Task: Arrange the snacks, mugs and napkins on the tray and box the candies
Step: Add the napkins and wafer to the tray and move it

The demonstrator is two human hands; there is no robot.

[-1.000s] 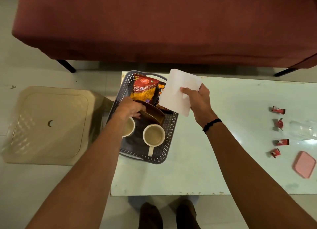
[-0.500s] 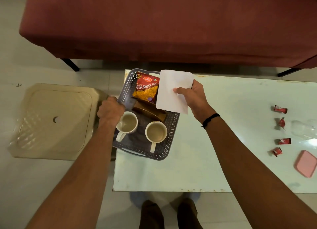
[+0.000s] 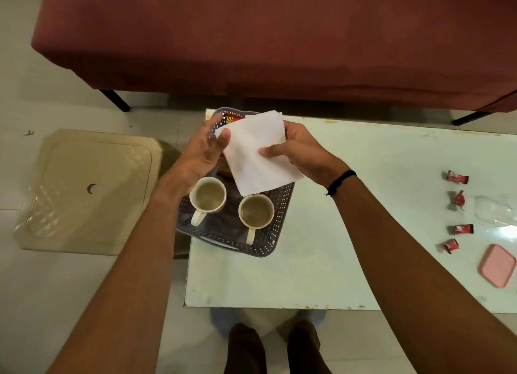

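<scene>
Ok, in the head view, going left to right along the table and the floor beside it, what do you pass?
Beige plastic lid on the floor → left mug → right mug → red candies → pink lid. Both mugs stand in the grey tray; the napkin overlaps it.

Floor: pale glossy tiles (image 3: 70, 303)
Seating: maroon sofa (image 3: 279, 37), dark legs
Table: pale green top (image 3: 363, 261)
Left: beige plastic stool (image 3: 84, 191)

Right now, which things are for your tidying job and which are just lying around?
For the job: napkin, two mugs, snack packet, tray, candies, clear box, pink lid.

Just lying around: beige stool, sofa.
</scene>
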